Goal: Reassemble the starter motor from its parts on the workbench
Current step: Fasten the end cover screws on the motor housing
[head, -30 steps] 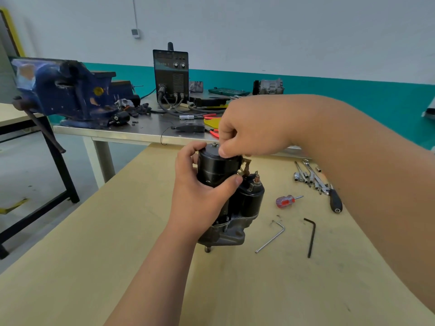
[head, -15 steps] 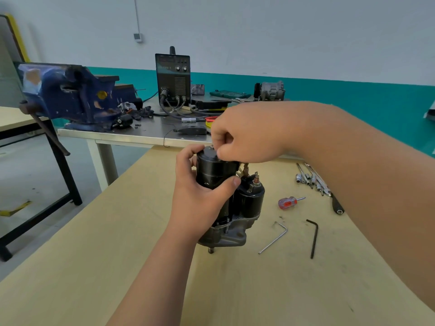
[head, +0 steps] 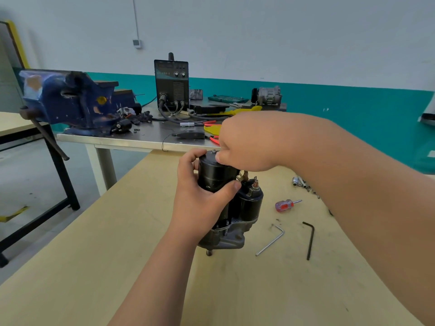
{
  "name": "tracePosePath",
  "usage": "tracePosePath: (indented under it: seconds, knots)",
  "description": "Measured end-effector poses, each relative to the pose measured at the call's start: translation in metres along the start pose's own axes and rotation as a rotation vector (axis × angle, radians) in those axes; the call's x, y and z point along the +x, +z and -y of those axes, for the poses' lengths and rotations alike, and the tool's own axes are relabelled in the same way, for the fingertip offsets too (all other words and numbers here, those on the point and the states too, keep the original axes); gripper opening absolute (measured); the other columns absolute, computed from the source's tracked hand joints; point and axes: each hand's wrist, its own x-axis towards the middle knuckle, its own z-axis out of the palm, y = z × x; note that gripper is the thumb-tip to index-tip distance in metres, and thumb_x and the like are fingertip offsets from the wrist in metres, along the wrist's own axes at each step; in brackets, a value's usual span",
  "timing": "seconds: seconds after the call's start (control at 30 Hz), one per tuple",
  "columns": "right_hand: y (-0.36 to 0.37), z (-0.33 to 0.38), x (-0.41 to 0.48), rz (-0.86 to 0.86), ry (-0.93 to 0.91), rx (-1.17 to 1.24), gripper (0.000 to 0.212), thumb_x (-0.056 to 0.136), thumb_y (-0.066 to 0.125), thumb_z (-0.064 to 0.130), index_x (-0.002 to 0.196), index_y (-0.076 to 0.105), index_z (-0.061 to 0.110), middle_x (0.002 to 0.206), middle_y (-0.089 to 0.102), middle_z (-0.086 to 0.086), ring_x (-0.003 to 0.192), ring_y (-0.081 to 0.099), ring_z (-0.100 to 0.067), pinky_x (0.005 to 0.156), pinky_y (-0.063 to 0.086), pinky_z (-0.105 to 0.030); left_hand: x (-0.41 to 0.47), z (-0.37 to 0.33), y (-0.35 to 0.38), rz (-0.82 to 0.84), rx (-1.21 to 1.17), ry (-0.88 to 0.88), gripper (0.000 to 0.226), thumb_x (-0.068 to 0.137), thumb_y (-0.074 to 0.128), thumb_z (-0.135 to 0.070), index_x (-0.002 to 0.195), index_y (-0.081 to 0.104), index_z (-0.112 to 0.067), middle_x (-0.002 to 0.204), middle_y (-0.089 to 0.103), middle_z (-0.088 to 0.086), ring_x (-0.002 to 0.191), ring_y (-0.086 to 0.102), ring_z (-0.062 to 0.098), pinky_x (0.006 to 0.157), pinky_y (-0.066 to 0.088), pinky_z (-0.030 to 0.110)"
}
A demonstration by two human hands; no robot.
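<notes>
Starter motor [head: 248,203]: stands on its nose end near the middle of the workbench [head: 106,243], black body up, solenoid on its right.
Left hand [head: 200,201]: wraps the black body, thumb in front and fingers behind, closed firmly round it.
Right hand [head: 244,144]: fingers curl down over the end cap and the thumb lies against its rim; what the fingertips pinch is hidden.
Small fastener [head: 213,151]: its bright head shows on the cap, just left of that hand.
Step in hand: probably starting an end-cap fastener by finger.
Doing it well: brace the body against turning, enter the thread straight, and tighten with a tool only once it runs freely. The motor balances on a narrow shaft tip and could topple.
Tools: a red-handled screwdriver [head: 286,205], a silver hex key [head: 270,241] and a black hex key [head: 310,241] lie just right of the motor.
Surface: pale wood, lightly scuffed.
Room: behind is a steel table [head: 131,138] with a blue vise [head: 68,100] and a black power unit [head: 171,83] trailing cables. The wall is white over a teal band.
</notes>
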Motion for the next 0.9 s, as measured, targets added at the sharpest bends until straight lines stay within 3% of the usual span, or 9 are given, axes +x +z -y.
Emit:
tracePosePath:
  seconds: [0.1, 0.17, 0.3, 0.43, 0.53, 0.6, 0.77, 0.9]
  knots:
    - [0.001, -0.003, -0.002, -0.009, -0.014, 0.059, 0.024, 0.1, 0.045, 0.032, 0.084, 0.06, 0.021, 0.082, 0.061, 0.0, 0.074, 0.058, -0.015, 0.053, 0.04, -0.026, 0.001, 0.0, -0.001, -0.002, -0.007, -0.001, 0.069, 0.062, 0.081, -0.036, 0.104, 0.036, -0.067, 0.114, 0.05, -0.018, 0.091, 0.063, 0.004, 0.069, 0.051, 0.012]
    - [0.002, -0.004, -0.002, -0.007, -0.036, 0.111, 0.019, 0.098, 0.048, 0.025, 0.096, 0.066, 0.019, 0.091, 0.064, 0.0, 0.084, 0.061, -0.018, 0.059, 0.041, -0.022, 0.001, 0.0, -0.003, 0.003, -0.022, 0.01, 0.069, 0.063, 0.081, -0.034, 0.104, 0.037, -0.065, 0.11, 0.051, -0.024, 0.089, 0.064, 0.002, 0.067, 0.05, 0.01]
    - [0.002, -0.004, -0.003, -0.04, -0.07, 0.147, 0.018, 0.096, 0.049, 0.024, 0.09, 0.065, 0.018, 0.087, 0.064, -0.001, 0.078, 0.059, -0.018, 0.059, 0.042, -0.025, -0.002, -0.003, -0.005, 0.025, -0.054, 0.03, 0.067, 0.063, 0.081, -0.031, 0.106, 0.039, -0.061, 0.099, 0.052, -0.037, 0.086, 0.065, 0.0, 0.065, 0.051, 0.011]
    - [0.005, -0.001, -0.01, -0.08, -0.096, 0.191, 0.022, 0.094, 0.051, 0.025, 0.092, 0.07, 0.014, 0.087, 0.069, -0.004, 0.078, 0.063, -0.02, 0.057, 0.043, -0.024, -0.007, -0.008, -0.006, -0.017, -0.085, 0.055, 0.063, 0.058, 0.079, -0.037, 0.106, 0.044, -0.056, 0.113, 0.055, -0.019, 0.087, 0.065, 0.0, 0.066, 0.051, 0.011]
    - [0.004, -0.001, -0.026, -0.082, -0.106, 0.18, 0.021, 0.091, 0.052, 0.026, 0.083, 0.067, 0.013, 0.077, 0.065, -0.004, 0.067, 0.057, -0.02, 0.052, 0.04, -0.028, -0.014, -0.016, 0.002, -0.037, -0.047, 0.112, 0.062, 0.057, 0.078, -0.033, 0.11, 0.048, -0.048, 0.106, 0.057, -0.032, 0.089, 0.063, -0.005, 0.068, 0.048, 0.006]
    - [0.005, -0.007, -0.043, -0.071, -0.075, 0.188, 0.022, 0.091, 0.052, 0.027, 0.072, 0.058, 0.017, 0.066, 0.057, 0.0, 0.059, 0.051, -0.016, 0.049, 0.037, -0.027, -0.021, -0.02, 0.012, -0.022, -0.035, 0.142, 0.062, 0.057, 0.079, -0.031, 0.111, 0.05, -0.042, 0.107, 0.058, -0.031, 0.088, 0.064, -0.003, 0.068, 0.048, 0.007]
    - [0.012, -0.039, -0.091, -0.055, 0.018, 0.251, 0.021, 0.092, 0.052, 0.026, 0.082, 0.066, 0.015, 0.078, 0.066, -0.004, 0.067, 0.058, -0.019, 0.056, 0.046, -0.031, -0.041, -0.034, 0.065, -0.015, -0.093, 0.129, 0.061, 0.053, 0.079, -0.036, 0.105, 0.05, -0.052, 0.104, 0.059, -0.029, 0.084, 0.065, -0.001, 0.065, 0.049, 0.008]
    - [0.016, -0.068, -0.129, -0.022, 0.111, 0.225, 0.031, 0.091, 0.052, 0.024, 0.061, 0.051, 0.017, 0.056, 0.049, 0.0, 0.051, 0.044, -0.015, 0.047, 0.036, -0.026, -0.052, -0.044, 0.122, 0.012, -0.166, 0.125, 0.061, 0.054, 0.079, -0.034, 0.104, 0.05, -0.052, 0.104, 0.059, -0.029, 0.087, 0.065, -0.004, 0.067, 0.048, 0.007]
